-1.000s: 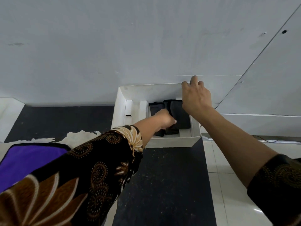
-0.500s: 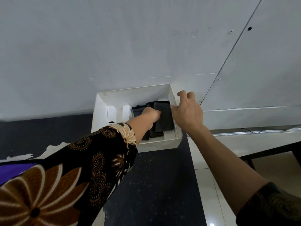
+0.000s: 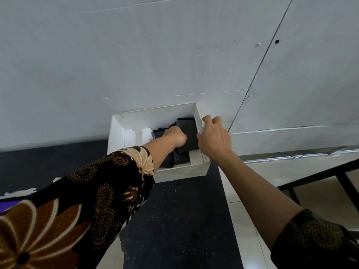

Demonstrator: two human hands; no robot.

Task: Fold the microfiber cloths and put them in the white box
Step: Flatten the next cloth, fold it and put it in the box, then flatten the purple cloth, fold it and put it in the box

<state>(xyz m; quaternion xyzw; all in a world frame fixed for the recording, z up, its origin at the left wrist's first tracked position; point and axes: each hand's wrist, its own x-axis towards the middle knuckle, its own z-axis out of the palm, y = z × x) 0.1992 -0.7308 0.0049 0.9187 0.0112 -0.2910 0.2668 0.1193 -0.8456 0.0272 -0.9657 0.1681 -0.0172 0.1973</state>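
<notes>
The white box [image 3: 180, 171] stands against the wall on the dark table top. Inside it lie folded dark microfiber cloths [image 3: 188, 131], stacked side by side at the box's right half. My left hand [image 3: 175, 135] reaches down into the box with fingers curled on the cloths; its fingertips are hidden. My right hand [image 3: 214, 139] rests on the box's right wall, fingers bent over the rim.
The dark table top [image 3: 174, 220] ends at the right, with white floor tiles [image 3: 242, 220] beyond. A black table frame [image 3: 320, 175] stands at the far right. A purple cloth edge [image 3: 5, 205] shows at the far left. The white wall [image 3: 155, 65] rises behind the box.
My right hand has slid from the box's far right corner down along its right wall. My left hand has stayed on the cloths inside the box. The view has shifted.
</notes>
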